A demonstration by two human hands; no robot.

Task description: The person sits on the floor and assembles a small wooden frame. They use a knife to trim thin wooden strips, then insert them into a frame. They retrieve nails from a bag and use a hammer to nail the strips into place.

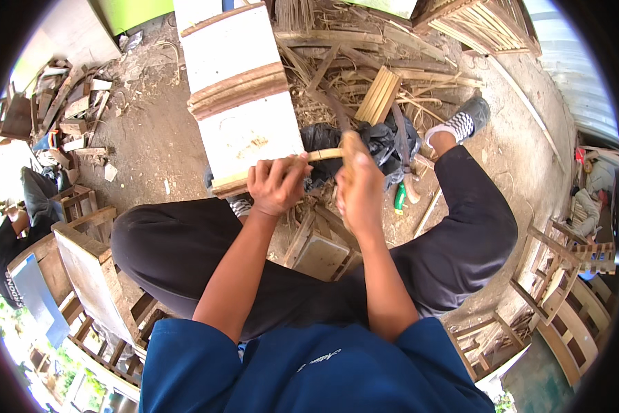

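Both the left hand [276,184] and right hand [359,187] clench a thin bamboo strip [325,154], apparently lying crosswise between them.

No labels, signs or screens show. The only wrapping in view is a crumpled black plastic bag [378,148], lying on the dirt floor [151,144] just above centre, toward twelve o'clock. Its dark glossy folds sit among bamboo offcuts; what it holds cannot be told.
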